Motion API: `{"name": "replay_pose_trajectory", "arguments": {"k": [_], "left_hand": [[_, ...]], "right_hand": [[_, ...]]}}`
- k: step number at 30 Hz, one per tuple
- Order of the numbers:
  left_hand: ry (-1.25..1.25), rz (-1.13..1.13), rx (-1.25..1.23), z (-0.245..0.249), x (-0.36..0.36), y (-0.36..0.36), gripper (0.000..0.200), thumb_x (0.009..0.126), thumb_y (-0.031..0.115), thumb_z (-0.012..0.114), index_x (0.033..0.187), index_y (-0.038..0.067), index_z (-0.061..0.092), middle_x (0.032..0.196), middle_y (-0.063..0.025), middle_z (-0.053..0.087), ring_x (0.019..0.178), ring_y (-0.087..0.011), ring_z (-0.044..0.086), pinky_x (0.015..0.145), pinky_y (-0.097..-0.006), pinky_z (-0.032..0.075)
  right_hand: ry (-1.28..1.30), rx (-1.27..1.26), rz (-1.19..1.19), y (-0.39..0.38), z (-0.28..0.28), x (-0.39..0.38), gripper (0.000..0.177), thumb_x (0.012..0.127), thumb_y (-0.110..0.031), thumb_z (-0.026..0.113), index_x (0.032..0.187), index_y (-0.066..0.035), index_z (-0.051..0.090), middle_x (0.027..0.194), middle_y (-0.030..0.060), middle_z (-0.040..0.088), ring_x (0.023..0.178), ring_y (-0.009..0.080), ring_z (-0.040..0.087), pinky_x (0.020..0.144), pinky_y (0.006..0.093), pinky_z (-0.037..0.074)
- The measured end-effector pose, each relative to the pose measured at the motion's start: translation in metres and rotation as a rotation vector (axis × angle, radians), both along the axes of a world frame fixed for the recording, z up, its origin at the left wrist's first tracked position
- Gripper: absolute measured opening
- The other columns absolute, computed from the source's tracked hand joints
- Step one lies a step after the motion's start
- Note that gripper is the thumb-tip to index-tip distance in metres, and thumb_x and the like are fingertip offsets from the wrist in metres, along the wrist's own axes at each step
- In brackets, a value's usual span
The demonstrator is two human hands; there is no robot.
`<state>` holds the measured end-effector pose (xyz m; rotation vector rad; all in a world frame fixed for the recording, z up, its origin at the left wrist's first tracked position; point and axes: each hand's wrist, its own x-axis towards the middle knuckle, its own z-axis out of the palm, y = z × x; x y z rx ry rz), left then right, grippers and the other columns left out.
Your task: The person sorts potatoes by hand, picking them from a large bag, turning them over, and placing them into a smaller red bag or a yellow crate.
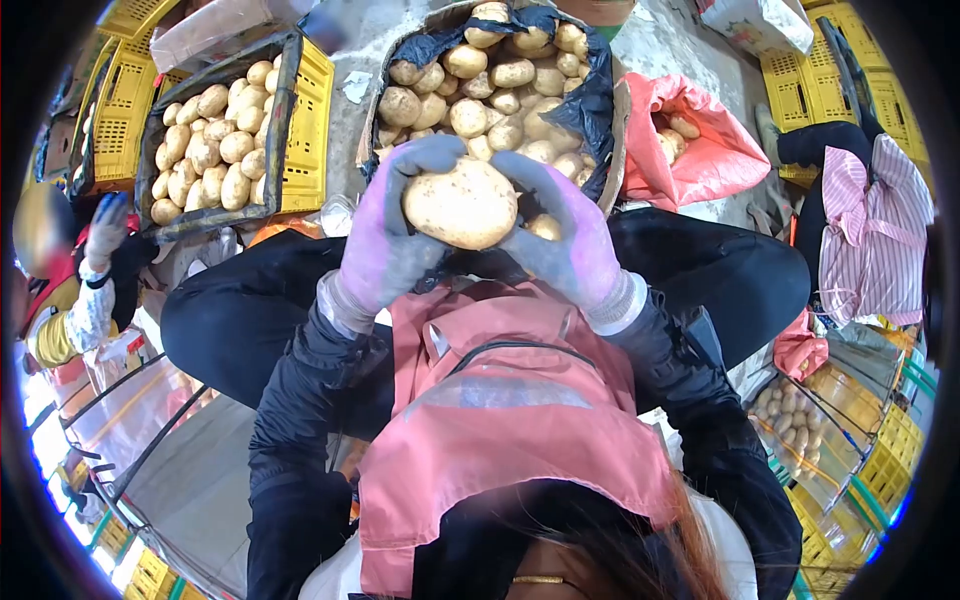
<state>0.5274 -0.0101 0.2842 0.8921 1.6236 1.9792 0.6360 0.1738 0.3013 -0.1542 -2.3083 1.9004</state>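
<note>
Between my two gloved hands is one large pale potato [461,204], held above my lap at the near edge of a big box. My left hand [392,225], in a purple and grey glove, wraps round its left side. The fingers of my right hand [572,230] curve round its right side. Behind the potato stands the box [620,130], lined with dark blue plastic and full of loose potatoes [468,118]. A smaller potato [543,227] shows beside my right fingers.
A yellow crate [308,125] of potatoes stands at the left, an open pink sack [712,150] with potatoes at the right. Further yellow crates [805,80] stand behind. A co-worker's gloved hand [106,232] is at the far left; another person in striped cloth [873,235] sits at the right.
</note>
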Motion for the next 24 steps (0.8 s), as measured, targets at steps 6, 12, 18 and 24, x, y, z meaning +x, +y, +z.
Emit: {"name": "replay_pose_trajectory", "arguments": {"k": [6, 12, 18, 24], "left_hand": [[-0.767, -0.052, 0.102, -0.005, 0.001, -0.011, 0.084, 0.061, -0.003, 0.068, 0.141, 0.004, 0.041, 0.135, -0.0144, 0.052, 0.125, -0.0280, 0.053, 0.108, -0.0392, 0.044], [-1.403, -0.188, 0.528, -0.021, 0.004, -0.016, 0.071, 0.072, 0.006, 0.055, 0.142, 0.005, 0.042, 0.141, -0.0184, 0.050, 0.132, -0.0368, 0.047, 0.110, -0.0551, 0.040], [-1.542, -0.267, 0.613, -0.034, 0.007, -0.019, 0.075, 0.076, 0.019, 0.063, 0.146, 0.008, 0.039, 0.147, -0.0195, 0.045, 0.131, -0.0405, 0.046, 0.105, -0.0590, 0.040], [-1.404, -0.161, 0.804, -0.033, -0.030, -0.027, 0.060, 0.085, 0.024, 0.059, 0.141, 0.005, 0.045, 0.142, -0.0189, 0.050, 0.125, -0.0383, 0.052, 0.095, -0.0505, 0.052]], "right_hand": [[-0.110, -0.395, 0.037, -0.004, -0.004, -0.003, 0.047, 0.085, -0.005, 0.073, 0.129, -0.003, 0.058, 0.102, 0.0029, 0.062, 0.088, 0.0100, 0.057, 0.082, 0.0259, 0.049], [-0.271, -0.363, -0.058, -0.005, 0.002, -0.012, 0.045, 0.087, -0.004, 0.070, 0.130, -0.001, 0.057, 0.092, 0.0024, 0.062, 0.088, 0.0102, 0.057, 0.081, 0.0274, 0.050], [-0.147, -0.176, -0.021, -0.011, 0.001, -0.014, 0.033, 0.086, -0.009, 0.075, 0.117, -0.002, 0.065, 0.096, 0.0039, 0.066, 0.080, 0.0096, 0.060, 0.075, 0.0247, 0.051], [-0.339, -0.633, -0.112, -0.008, -0.012, -0.017, 0.027, 0.097, -0.016, 0.060, 0.119, 0.000, 0.063, 0.092, 0.0036, 0.065, 0.077, 0.0103, 0.060, 0.069, 0.0229, 0.049]]}}
